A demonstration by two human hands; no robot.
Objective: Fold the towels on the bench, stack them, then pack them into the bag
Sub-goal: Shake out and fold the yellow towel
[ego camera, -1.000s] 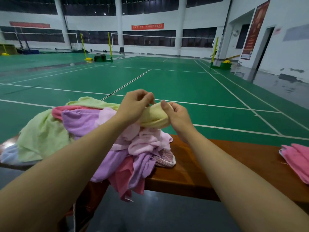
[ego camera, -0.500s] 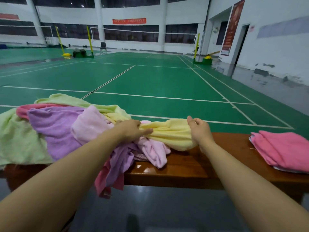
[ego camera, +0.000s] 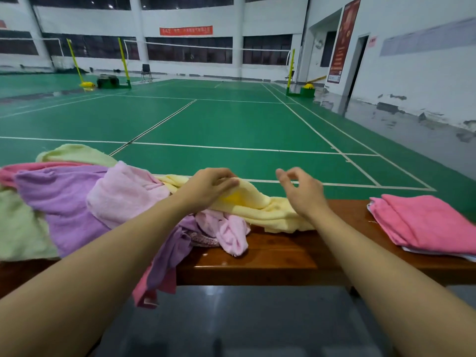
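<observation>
Released since a moment ago, the soft pale-yellow terry towel (ego camera: 268, 210) sags onto the glossy brown wooden desk (ego camera: 283, 256); left hand (ego camera: 206, 188) pinches it, right hand (ego camera: 301, 189) open. Limp, light: grab corners.

A bench (ego camera: 283, 256) runs across the middle of the frame. On its left end sits a heap of loose towels (ego camera: 77, 202), some hanging over the front edge. One towel (ego camera: 262, 207) trails from the heap toward centre, under both hands. At the right edge lies a folded stack (ego camera: 425, 220). Behind, a court (ego camera: 219, 124) fills the upper frame.
</observation>
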